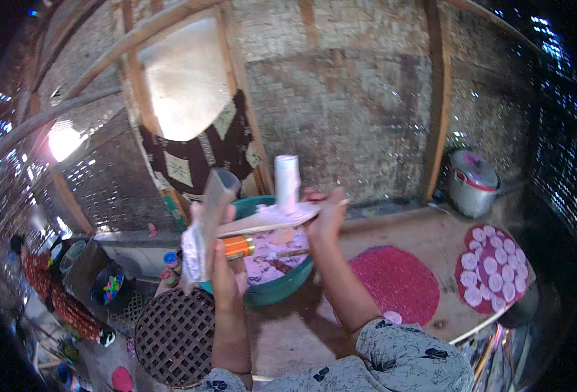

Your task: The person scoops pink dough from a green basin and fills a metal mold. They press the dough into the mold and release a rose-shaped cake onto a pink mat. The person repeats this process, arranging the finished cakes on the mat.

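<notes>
My left hand is raised over a green basin and grips a flat grey block with clear plastic around its lower part. My right hand holds one end of a long flat wooden paddle that reaches toward the left hand. Pale pink dough lies on the paddle, and a white cylinder stands upright there. The basin holds pink dough. An orange can shows just below the paddle, beside the left hand.
A red round mat lies on the wooden floor to the right. Further right, a round tray carries several pale pink discs. A metal pot stands by the woven wall. A round lattice rack sits lower left; a person is far left.
</notes>
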{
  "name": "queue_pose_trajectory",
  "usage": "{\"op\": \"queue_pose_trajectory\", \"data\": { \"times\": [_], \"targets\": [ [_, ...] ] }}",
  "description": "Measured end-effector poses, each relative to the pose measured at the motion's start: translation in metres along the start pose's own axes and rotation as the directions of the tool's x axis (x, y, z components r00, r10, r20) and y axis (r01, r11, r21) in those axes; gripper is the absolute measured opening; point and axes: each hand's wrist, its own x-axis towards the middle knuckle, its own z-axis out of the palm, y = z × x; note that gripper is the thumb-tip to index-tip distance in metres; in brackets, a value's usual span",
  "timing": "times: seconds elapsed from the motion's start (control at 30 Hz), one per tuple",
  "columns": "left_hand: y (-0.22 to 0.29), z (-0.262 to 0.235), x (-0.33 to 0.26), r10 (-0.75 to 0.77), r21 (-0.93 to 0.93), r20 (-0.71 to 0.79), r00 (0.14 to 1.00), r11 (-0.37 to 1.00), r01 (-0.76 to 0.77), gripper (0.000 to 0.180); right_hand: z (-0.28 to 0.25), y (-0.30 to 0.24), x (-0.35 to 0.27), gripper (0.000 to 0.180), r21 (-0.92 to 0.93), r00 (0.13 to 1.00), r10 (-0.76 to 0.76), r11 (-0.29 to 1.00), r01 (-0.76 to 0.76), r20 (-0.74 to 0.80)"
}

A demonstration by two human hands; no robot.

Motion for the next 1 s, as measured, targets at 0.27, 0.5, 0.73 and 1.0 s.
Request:
{"op": "queue_pose_trajectory", "data": {
  "times": [0.27, 0.5, 0.73, 1.0],
  "targets": [
    [0.114, -0.065, 0.056, 0.269, 0.153, -0.186, 0.945, 0.958, -0.243, 0.046, -0.165, -0.111, -0.071, 0.043, -0.92, 0.816, 0.442, 0.287, 0.265, 0.373],
    [0.138, -0.096, 0.034, 0.325, 0.524, -0.568, 0.756, 0.851, 0.028, 0.068, -0.279, -0.242, -0.099, 0.058, -0.478, 0.946, 0.312, -0.846, 0.235, -0.089],
    [0.104, -0.15, 0.018, 0.094, 0.287, -0.489, 0.867, 0.956, 0.058, 0.051, -0.329, -0.243, -0.115, 0.045, -0.547, 0.877, 0.425, -0.69, 0.475, 0.226],
    [0.108, -0.166, -0.001, -0.129, -0.096, -0.277, 0.952, 0.99, 0.106, 0.032, -0.244, -0.224, -0.09, 0.023, -0.948, 0.953, 0.295, -0.274, 0.159, 0.074]
  ]
}}
